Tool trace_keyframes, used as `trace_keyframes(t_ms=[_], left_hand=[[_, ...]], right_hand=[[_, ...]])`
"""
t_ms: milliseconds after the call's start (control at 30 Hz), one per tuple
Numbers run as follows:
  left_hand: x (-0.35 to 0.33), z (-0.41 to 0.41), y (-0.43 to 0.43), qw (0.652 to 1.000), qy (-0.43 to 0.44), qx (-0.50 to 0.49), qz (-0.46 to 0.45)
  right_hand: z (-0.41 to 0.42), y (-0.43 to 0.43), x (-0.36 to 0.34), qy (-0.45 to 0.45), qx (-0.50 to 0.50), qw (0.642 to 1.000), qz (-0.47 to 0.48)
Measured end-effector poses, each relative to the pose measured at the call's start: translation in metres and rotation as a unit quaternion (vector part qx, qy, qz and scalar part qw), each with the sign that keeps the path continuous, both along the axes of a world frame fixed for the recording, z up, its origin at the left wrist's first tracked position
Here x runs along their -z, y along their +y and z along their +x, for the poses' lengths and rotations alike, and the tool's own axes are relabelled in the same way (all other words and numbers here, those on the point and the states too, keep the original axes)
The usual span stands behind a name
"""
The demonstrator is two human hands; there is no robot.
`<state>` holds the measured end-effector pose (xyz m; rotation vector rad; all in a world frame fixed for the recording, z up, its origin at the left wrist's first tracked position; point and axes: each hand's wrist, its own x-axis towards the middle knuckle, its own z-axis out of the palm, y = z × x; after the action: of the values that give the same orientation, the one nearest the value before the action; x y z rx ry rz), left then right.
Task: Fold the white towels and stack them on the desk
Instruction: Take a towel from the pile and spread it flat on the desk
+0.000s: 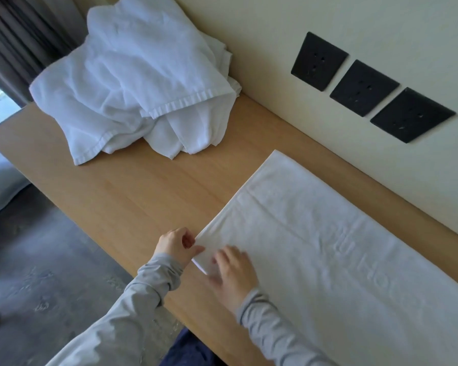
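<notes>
A white towel point(328, 247) with woven lettering lies flat on the wooden desk point(148, 196), running along the wall to the right. My left hand point(176, 245) pinches its near left corner at the desk's front edge. My right hand point(234, 273) rests flat on the towel just right of that corner, fingers spread and a little blurred. A heap of crumpled white towels point(132, 83) sits at the far left end of the desk, against the wall.
Three black wall sockets point(362, 87) are set in the cream wall above the desk. Dark curtains point(16, 35) hang at the far left. Grey carpet point(37, 273) lies below the desk's front edge.
</notes>
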<state>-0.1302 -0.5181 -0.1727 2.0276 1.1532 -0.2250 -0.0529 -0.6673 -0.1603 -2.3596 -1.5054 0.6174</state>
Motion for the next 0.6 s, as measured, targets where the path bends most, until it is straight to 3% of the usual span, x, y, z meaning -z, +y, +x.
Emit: trace_keyframes(t_ms=[67,167,267,333,434,500,600], left_hand=[[0.000,-0.001,0.001,1.000,0.017,0.007,0.000],[-0.001,-0.002,0.004,1.000,0.024,0.003,-0.003],[-0.001,-0.006,0.002,0.999,0.031,-0.017,-0.003],[0.001,-0.005,-0.003,0.999,0.007,-0.041,0.022],[0.000,0.007,-0.012,0.997,-0.015,-0.069,0.022],[0.000,0.017,-0.014,0.998,0.019,-0.057,0.017],[0.002,0.024,-0.011,0.997,0.078,-0.013,0.026]], right_hand=[[-0.018,-0.004,0.006,-0.065,-0.031,0.996,-0.058],[-0.019,0.001,0.008,-0.110,-0.040,0.993,-0.025],[-0.004,0.002,0.012,0.045,-0.044,0.998,-0.012],[0.016,0.002,0.007,0.134,0.016,0.990,0.044],[0.074,0.004,0.005,0.041,0.151,0.977,0.146],[0.120,0.011,0.003,-0.006,0.233,0.961,0.148],[0.188,0.025,0.005,-0.040,0.294,0.954,0.044]])
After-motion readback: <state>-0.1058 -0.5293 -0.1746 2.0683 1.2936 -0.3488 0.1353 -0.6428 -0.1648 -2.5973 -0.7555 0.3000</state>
